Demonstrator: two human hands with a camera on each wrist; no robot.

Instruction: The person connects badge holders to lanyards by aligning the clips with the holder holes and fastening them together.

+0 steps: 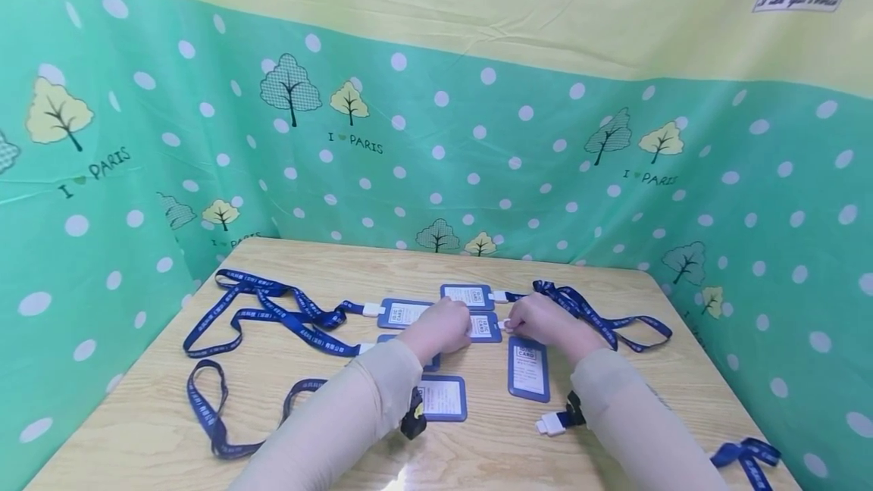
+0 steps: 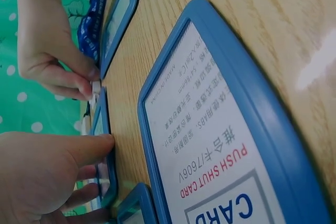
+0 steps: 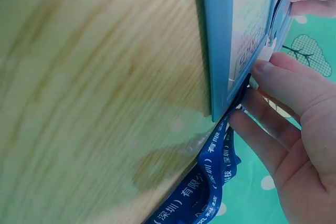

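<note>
My left hand (image 1: 446, 324) grips a blue-framed badge holder (image 1: 485, 328) at its left part, thumb along the near edge in the left wrist view. At that holder's right end my right hand (image 1: 542, 318) pinches a white plastic clip (image 3: 267, 52) between thumb and fingers. A dark blue lanyard (image 3: 210, 156) trails below the right hand in the right wrist view. Just behind lies another badge holder (image 1: 467, 296), its clip pointing right. A badge holder without a strap (image 1: 528, 370) lies upright in front of the right hand.
More badge holders (image 1: 404, 314) lie left of centre, one (image 1: 443, 398) partly under the left forearm. Printed blue lanyards (image 1: 273, 317) spread over the left side, and another (image 1: 634, 322) at right. A white lanyard clip (image 1: 551, 423) lies near the right forearm. A patterned curtain (image 1: 436, 135) encloses the wooden table (image 1: 505, 445).
</note>
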